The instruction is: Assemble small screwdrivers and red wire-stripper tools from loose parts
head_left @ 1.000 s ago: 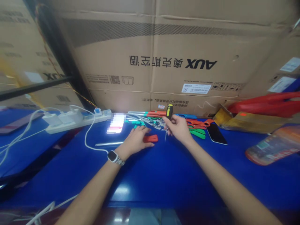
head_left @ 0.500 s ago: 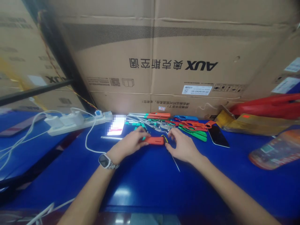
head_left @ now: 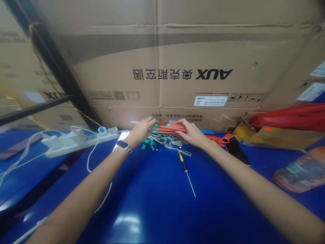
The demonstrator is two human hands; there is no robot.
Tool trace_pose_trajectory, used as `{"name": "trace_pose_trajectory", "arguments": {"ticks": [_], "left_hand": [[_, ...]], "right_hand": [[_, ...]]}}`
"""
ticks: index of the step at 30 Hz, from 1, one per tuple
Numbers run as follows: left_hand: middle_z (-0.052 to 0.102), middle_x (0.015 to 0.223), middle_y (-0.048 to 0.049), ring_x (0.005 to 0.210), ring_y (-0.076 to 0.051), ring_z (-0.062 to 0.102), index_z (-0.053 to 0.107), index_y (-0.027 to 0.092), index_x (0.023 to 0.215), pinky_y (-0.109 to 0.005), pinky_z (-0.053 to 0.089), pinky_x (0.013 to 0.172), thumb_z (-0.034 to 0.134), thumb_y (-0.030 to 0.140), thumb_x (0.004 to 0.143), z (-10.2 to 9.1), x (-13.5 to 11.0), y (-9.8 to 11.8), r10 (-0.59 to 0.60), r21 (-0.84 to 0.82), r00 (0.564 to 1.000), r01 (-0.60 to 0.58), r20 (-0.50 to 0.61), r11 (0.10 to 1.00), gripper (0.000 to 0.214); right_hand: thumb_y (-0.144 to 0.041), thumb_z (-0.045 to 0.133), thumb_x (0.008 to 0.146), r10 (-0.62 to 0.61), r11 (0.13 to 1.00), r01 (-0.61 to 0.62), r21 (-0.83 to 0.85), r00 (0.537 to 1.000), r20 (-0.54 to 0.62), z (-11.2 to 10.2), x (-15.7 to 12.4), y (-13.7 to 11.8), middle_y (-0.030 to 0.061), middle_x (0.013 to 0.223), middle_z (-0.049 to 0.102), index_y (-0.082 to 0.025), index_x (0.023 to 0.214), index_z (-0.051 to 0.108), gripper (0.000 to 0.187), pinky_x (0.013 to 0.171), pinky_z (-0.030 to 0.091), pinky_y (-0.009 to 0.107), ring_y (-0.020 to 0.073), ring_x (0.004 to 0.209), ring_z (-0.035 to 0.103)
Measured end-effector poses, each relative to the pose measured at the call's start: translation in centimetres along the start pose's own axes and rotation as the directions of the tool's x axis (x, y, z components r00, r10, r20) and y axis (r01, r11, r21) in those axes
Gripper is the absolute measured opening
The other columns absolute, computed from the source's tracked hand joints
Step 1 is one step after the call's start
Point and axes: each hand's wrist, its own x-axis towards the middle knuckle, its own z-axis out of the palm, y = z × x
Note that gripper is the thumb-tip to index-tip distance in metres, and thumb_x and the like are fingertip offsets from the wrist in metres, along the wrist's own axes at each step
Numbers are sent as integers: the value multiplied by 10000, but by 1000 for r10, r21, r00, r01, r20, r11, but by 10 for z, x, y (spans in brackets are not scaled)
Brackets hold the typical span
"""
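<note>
Both hands have reached to the back of the blue table, against the cardboard. Between them lies an orange long-nosed lighter (head_left: pixel 175 126) on top of similar orange lighters. My left hand (head_left: pixel 145 130), wearing a watch, closes on its left part, near a metal tube that sticks out leftward. Fingers of my right hand (head_left: pixel 191 133) close round its right end. In front are small green pieces (head_left: pixel 150 144) and a heap of thin metal parts and wires (head_left: pixel 169 140). Nearer to me lies a screwdriver (head_left: pixel 183 162) with a black and yellow handle, untouched by either hand.
A large cardboard box (head_left: pixel 162 51) stands behind everything. Left are a white power strip (head_left: pixel 81 145) with cables and a lit phone (head_left: pixel 123 136). Right are orange scissor-like handles (head_left: pixel 225 138), a dark phone (head_left: pixel 237 151), an open carton (head_left: pixel 281 137) and a clear plastic jar (head_left: pixel 302 171).
My left hand has carried the orange lighter back to the others by the cardboard. My right hand has let go of the screwdriver, now on the table, and moved to the lighter.
</note>
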Motion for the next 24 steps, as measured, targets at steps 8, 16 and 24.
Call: {"name": "trace_pose_trajectory", "arguments": {"ticks": [8,16,24], "left_hand": [[587,1041,-115,953,-253,529,696,191,1085,-382,467,851,468,156,937,42,24,-24,-38,134,999,39,-14,990,274],[527,1055,-106,919,-238,562,563,163,1310,-348,461,829,372,146,969,55,10,-18,-153,99,987,148,45,984,392],[523,1126,-106,893,-212,603,583,170,1168,-349,502,850,413,94,922,58,1,-17,-221,50,975,222,-16,974,309]], "right_hand": [[-257,601,859,-26,955,-9,-297,993,-113,29,36,37,108,1122,630,-198,1122,681,281,898,366,432,290,1075,511],[-346,564,874,53,947,-120,-298,973,-224,48,15,38,125,1131,569,-212,1249,651,408,877,365,451,310,1060,454],[-275,540,855,65,949,-141,-284,964,-259,42,4,23,128,1181,579,-197,1172,647,344,889,360,451,315,1103,464]]}}
